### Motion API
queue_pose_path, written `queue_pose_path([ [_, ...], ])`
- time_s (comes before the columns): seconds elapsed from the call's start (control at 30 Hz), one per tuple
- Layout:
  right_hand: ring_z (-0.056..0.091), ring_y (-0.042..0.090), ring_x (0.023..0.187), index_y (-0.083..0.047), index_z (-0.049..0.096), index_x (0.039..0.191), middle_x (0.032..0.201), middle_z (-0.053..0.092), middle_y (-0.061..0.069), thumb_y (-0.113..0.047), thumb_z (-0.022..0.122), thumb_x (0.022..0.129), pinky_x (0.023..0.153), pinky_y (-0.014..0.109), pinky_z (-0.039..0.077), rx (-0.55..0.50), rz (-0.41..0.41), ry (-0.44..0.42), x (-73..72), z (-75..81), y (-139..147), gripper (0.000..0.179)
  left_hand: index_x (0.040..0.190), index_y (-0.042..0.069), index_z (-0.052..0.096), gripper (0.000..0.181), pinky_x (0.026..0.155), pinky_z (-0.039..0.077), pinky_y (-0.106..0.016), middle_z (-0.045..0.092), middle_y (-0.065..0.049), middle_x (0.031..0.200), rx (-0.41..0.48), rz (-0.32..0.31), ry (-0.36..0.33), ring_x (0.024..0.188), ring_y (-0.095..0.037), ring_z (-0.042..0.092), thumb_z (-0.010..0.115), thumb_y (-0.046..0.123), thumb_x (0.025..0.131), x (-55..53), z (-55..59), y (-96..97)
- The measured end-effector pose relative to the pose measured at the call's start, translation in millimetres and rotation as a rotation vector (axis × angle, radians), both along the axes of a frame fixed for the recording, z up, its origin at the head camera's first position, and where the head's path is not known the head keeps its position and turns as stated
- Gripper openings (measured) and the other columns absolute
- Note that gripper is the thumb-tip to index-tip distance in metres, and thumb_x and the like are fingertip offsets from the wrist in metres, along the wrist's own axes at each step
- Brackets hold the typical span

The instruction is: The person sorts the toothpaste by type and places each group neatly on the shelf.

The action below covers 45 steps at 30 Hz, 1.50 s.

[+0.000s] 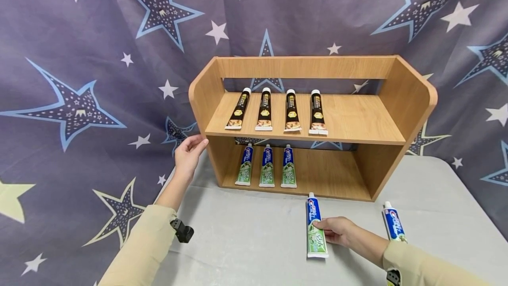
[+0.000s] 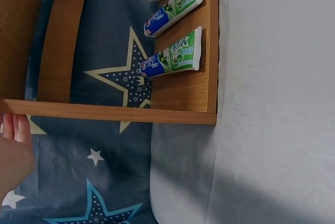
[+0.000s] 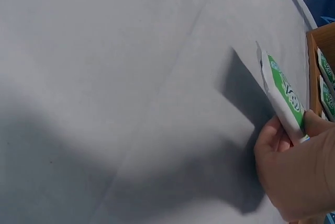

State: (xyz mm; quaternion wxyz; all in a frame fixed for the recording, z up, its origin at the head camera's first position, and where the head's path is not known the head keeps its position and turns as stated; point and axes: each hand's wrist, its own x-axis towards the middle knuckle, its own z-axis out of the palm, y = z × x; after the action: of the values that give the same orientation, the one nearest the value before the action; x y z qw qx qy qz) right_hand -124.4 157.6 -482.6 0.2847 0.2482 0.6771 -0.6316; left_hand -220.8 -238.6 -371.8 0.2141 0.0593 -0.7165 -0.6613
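My right hand pinches a blue-and-green toothpaste tube, thumb on its front, just before the shelf's lower level. In the right wrist view the tube is held above the grey cloth, cap end hidden by the hand. My left hand touches the outside of the wooden shelf's left panel. The left wrist view shows its fingers against that panel. Three matching tubes, left, middle and right, lie side by side on the lower level, caps toward the back.
Several black tubes, one of them a black tube, lie in a row on the upper level. Another blue-and-green tube lies on the grey-covered table, partly behind the right forearm. A star-patterned curtain hangs behind.
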Motion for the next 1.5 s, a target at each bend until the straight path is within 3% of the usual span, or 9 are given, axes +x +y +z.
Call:
queue_pose_path([
  [0.4, 0.063, 0.012, 0.073, 0.014, 0.040, 0.134, 0.077, 0.067, 0.003, -0.008, 0.069, 0.086, 0.070, 0.025, 0.056, -0.109, -0.020, 0.016, 0.5, 2.4, -2.3, 0.060, 0.113, -0.005, 0.061, 0.030, 0.079, 0.052, -0.007, 0.062, 0.023, 0.080, -0.004, 0.010, -0.025, 0.082, 0.007, 0.061, 0.069, 0.008, 0.087, 0.1, 2.1, 0.4],
  [0.63, 0.064, 0.014, 0.076, 0.016, 0.036, 0.135, 0.082, 0.066, 0.006, -0.006, 0.067, 0.088, 0.078, 0.031, 0.059, -0.180, -0.057, 0.019, -9.0, 5.0, -3.1, 0.060, 0.114, -0.004, 0.061, 0.031, 0.078, 0.052, -0.006, 0.061, 0.019, 0.083, -0.015, 0.017, -0.041, 0.082, 0.006, 0.061, 0.069, 0.010, 0.087, 0.9, 0.8, 0.1],
  [1.07, 0.064, 0.011, 0.073, 0.016, 0.045, 0.123, 0.078, 0.063, 0.002, -0.006, 0.063, 0.090, 0.075, 0.027, 0.060, -0.274, -0.017, 0.112, -40.5, 4.1, -1.7, 0.044, 0.111, -0.004, 0.062, 0.028, 0.077, 0.052, -0.007, 0.061, 0.020, 0.082, -0.008, 0.019, -0.020, 0.081, 0.006, 0.061, 0.068, 0.008, 0.087, 1.8, 1.1, 0.7],
  [1.3, 0.061, 0.009, 0.075, 0.017, 0.037, 0.132, 0.080, 0.061, 0.000, -0.002, 0.062, 0.089, 0.073, 0.022, 0.057, -0.278, 0.006, 0.141, -62.6, 6.3, -4.4, 0.054, 0.111, -0.005, 0.061, 0.030, 0.077, 0.053, -0.008, 0.064, 0.018, 0.083, 0.007, 0.010, -0.009, 0.080, 0.006, 0.062, 0.070, 0.009, 0.086, 1.3, 0.9, -0.1],
  [1.4, 0.059, 0.009, 0.076, 0.019, 0.032, 0.135, 0.086, 0.061, 0.003, 0.000, 0.060, 0.089, 0.070, 0.020, 0.056, -0.251, -0.009, 0.174, -70.7, 8.0, -8.8, 0.058, 0.111, -0.005, 0.061, 0.029, 0.077, 0.053, -0.007, 0.064, 0.021, 0.081, 0.008, 0.007, -0.014, 0.080, 0.007, 0.061, 0.069, 0.009, 0.087, 1.3, 1.0, -0.6],
  [1.5, 0.058, 0.013, 0.086, 0.019, 0.031, 0.138, 0.108, 0.060, 0.014, 0.001, 0.061, 0.088, 0.078, 0.023, 0.055, -0.177, -0.041, 0.206, -79.0, 6.9, -12.9, 0.061, 0.112, -0.004, 0.061, 0.029, 0.077, 0.053, -0.007, 0.062, 0.023, 0.079, 0.002, 0.007, -0.021, 0.080, 0.006, 0.061, 0.069, 0.009, 0.087, 1.3, 0.6, -0.6],
])
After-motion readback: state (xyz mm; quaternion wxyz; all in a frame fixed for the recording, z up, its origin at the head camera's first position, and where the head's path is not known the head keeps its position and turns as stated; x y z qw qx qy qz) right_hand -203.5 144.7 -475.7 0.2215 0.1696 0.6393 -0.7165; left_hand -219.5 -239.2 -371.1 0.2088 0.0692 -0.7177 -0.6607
